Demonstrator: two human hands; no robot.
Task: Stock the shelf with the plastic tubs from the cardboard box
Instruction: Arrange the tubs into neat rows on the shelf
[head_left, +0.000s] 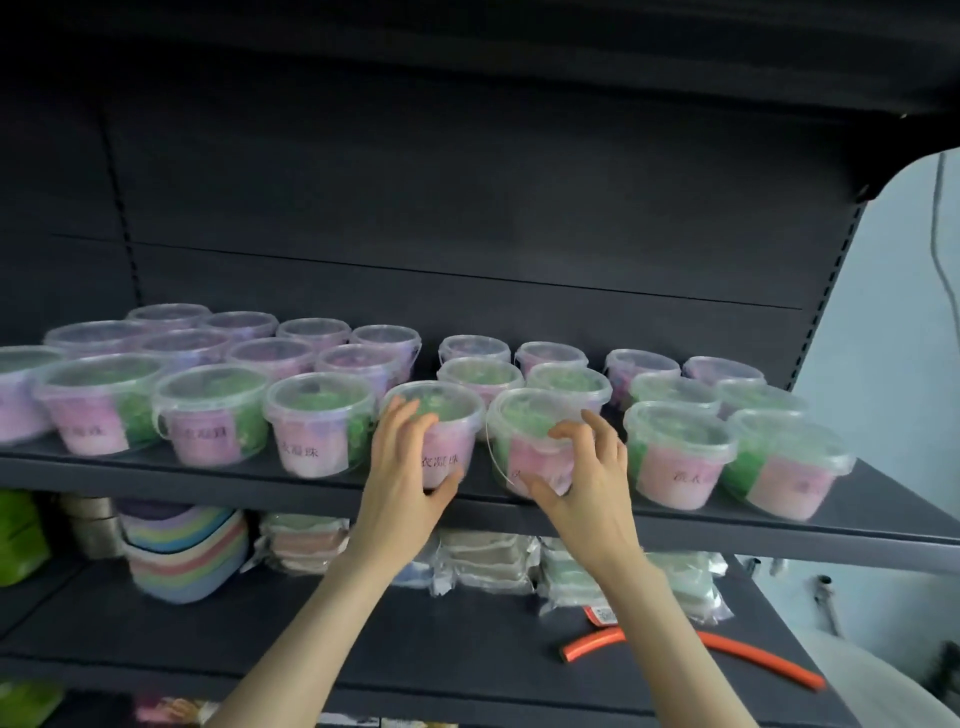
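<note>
A: Nearest are two bare forearms, reaching up to the shelf. What's at the far left?

B: Left of the left hand is a front row of shelved tubs, lids on, with more rows behind. The left hand itself wraps the left-hand tub: fingers spread over its wall and rim, thumb hooked under the front.

A: And the other?

B: The right hand grips the right-hand tub just beside it, fingertips on the rim, thumb low on the label. Both tubs stand at the shelf's front edge, and the right one seems to overhang slightly. Right of that hand, more tubs fill the row.

A: How will they handle?

B: My guess is thin, smooth, clear plastic, so a bit slippery and likely to flex if squeezed. They're filled, so there's some weight, but one hand looks enough. I'd hold the wall below the rim, thumb opposite the fingers, and not the lid, which may pop. A thin wire handle hangs at the right-hand tub's left side, which is another option.

A: The cardboard box?

B: Not in view.
</note>
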